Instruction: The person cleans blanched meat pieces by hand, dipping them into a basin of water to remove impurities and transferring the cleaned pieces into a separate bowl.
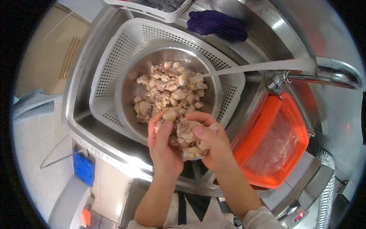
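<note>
My left hand and my right hand are cupped together around a handful of pale, chopped bone-in meat pieces, which look like chicken. Both hands are over the near rim of a round stainless-steel bowl. Many more chopped meat pieces are heaped inside the bowl. Water runs from the faucet into the heap from the right. A white perforated plastic basket surrounds the bowl within a steel sink.
An orange plastic basin with a clouded bottom stands right of the sink. Dark purple cloth or gloves lie on the far ledge. A white-framed tray touches the top edge. A blue object and a ribbed silver hose are lower down.
</note>
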Action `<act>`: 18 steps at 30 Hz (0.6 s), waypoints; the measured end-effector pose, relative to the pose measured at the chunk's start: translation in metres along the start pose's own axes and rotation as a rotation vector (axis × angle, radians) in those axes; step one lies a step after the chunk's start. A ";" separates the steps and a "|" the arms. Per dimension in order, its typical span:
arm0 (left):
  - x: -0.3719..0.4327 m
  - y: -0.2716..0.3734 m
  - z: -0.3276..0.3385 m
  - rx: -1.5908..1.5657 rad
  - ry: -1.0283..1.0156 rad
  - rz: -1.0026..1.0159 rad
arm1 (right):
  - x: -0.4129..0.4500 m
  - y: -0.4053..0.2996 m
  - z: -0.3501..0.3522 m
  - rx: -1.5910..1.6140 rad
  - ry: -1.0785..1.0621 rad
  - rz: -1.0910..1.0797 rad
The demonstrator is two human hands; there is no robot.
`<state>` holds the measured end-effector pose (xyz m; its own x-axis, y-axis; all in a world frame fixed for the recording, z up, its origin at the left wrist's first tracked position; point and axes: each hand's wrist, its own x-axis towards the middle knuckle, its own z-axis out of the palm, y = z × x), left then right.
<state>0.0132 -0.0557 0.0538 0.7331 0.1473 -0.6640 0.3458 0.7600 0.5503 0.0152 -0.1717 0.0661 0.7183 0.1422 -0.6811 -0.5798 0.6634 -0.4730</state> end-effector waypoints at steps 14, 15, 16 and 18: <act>-0.093 -0.112 0.103 0.285 -0.444 -0.296 | -0.114 -0.075 -0.151 0.273 0.178 -0.420; -0.096 -0.130 0.106 0.318 -0.429 -0.343 | -0.124 -0.080 -0.165 0.271 0.238 -0.387; -0.100 -0.147 0.108 0.362 -0.404 -0.387 | -0.129 -0.079 -0.179 0.246 0.258 -0.400; -0.101 -0.173 0.108 0.442 -0.407 -0.440 | -0.146 -0.078 -0.203 0.257 0.305 -0.370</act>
<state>-0.0578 -0.2706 0.0805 0.6022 -0.4233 -0.6769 0.7976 0.3564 0.4867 -0.1223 -0.3935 0.0890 0.6901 -0.3290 -0.6445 -0.1694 0.7925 -0.5859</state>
